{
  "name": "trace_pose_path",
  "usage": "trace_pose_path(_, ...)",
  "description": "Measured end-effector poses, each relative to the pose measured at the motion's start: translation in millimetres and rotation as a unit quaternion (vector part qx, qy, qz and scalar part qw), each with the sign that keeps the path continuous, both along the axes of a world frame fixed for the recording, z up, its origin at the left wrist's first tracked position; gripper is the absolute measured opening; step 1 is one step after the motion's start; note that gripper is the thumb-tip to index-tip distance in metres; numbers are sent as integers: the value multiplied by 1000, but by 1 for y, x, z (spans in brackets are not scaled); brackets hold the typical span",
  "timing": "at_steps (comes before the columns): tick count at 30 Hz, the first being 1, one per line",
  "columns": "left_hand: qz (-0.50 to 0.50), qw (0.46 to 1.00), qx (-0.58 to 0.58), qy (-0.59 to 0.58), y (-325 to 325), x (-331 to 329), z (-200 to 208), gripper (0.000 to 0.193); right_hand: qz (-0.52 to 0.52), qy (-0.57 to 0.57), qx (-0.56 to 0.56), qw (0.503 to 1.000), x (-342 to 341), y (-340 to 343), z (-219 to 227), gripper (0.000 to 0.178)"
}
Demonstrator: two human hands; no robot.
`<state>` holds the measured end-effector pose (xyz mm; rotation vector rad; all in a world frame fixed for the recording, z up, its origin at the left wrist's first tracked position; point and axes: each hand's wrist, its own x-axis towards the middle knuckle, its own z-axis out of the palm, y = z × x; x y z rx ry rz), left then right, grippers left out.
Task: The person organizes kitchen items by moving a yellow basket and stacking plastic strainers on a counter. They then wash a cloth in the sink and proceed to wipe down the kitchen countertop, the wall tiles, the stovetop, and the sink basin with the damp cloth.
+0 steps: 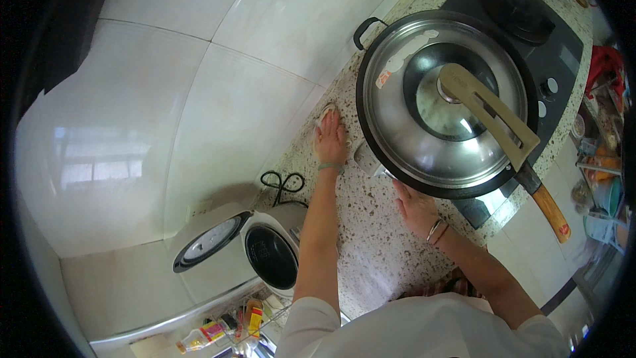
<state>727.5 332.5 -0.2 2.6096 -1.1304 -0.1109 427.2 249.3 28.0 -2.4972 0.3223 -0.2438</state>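
Observation:
My left hand [330, 140] lies on the speckled counter close to the wall tiles, its fingers pressed down on a pale cloth [327, 111] that shows beyond the fingertips. My right hand [416, 210] is by the near edge of a big wok [361, 109], fingers stretched out, some of them partly under the rim. Nothing shows in its grip. Between the two hands, a pale container [367, 158] is half hidden under the wok's edge. A steel lid with a glass centre [404, 156] covers the wok, and a khaki handle [487, 109] crosses its top.
The wok stands on a black glass cooktop [563, 59], its wooden handle [551, 211] pointing toward the near right. A rice cooker [271, 255] with its lid raised is left of my left forearm, a looped black cord [283, 182] behind it. Bottles [199, 338] fill a wire rack below.

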Motion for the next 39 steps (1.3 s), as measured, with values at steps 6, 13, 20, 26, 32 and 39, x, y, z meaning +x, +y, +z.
trace_pose_path(6,200,980,-21,9,46,-34,3,61,-14,-2,-11,1000,-12,2,-10,52)
trace_pose_path(13,315,949,-18,6,84,-71,-4,63,-12,-48,23,999,-9,10,-18,54)
trace_pose_path(20,213,977,18,-19,102,-225,1,66,1,-81,8,997,48,27,-9,49)
trace_pose_path(26,85,985,65,139,101,-377,26,78,-5,-99,-8,995,62,41,-20,37)
trace_pose_path(32,7,984,-60,170,113,-436,22,47,3,-132,22,991,28,34,19,29)
trace_pose_path(39,337,637,-466,513,53,-380,78,36,-31,-89,184,978,-80,-22,73,22)
